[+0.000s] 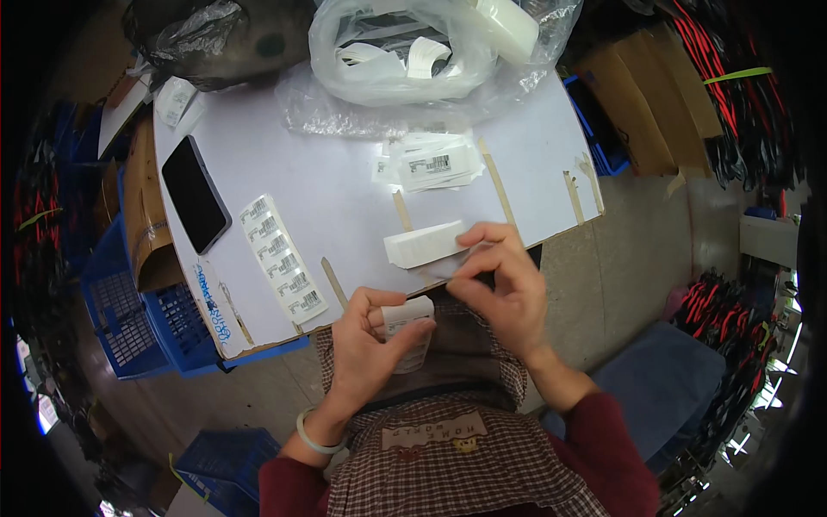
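Above the table's near edge, my left hand (362,349) pinches a white printed label strip (408,314) between thumb and fingers, its lower part hanging toward my apron. My right hand (508,297) is to the right of it, thumb and fingertips pressed together. Something thin and pale seems to be at those fingertips, too blurred to name. Just beyond, a white stack of paper tags (420,245) lies on the table close to my right fingers. Farther back is a loose pile of white barcode labels (435,164). On the left lies a sheet of barcode stickers (282,258).
The white table (258,164) carries a dark phone (196,194) at its left. A clear plastic bag (388,95) holding white paper pieces and a black bag (220,43) stand at the back. Blue crates (121,297) and cardboard boxes (646,99) flank the table.
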### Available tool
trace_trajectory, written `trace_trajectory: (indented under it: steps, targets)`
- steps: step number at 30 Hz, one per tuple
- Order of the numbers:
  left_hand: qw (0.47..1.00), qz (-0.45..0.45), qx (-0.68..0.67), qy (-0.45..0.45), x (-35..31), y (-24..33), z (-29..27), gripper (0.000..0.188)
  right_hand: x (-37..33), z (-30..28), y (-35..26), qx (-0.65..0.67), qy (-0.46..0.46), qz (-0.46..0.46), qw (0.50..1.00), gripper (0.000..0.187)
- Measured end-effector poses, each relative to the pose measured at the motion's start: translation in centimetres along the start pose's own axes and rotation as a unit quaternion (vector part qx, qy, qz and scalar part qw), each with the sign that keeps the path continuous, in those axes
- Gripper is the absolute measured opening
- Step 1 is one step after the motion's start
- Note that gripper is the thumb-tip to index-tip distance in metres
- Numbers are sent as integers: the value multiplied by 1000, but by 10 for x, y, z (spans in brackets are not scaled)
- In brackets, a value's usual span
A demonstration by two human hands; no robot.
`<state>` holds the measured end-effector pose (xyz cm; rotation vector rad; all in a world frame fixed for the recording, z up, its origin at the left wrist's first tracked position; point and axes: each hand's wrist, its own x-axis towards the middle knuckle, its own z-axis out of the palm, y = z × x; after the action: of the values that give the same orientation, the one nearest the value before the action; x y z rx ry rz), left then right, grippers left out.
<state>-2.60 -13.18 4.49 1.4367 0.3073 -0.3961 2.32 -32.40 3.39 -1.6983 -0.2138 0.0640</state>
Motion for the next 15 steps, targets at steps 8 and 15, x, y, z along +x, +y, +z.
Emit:
trace_trajectory:
  steps: [8,15]
  targets:
    - [985,-33,160,-50,51,14,-25,23,41,-10,-2,-19,-88,213,973,9]
    - [950,0,311,-10,69,15,-15,28,48,-2,1,-86,-116,197,970,11]
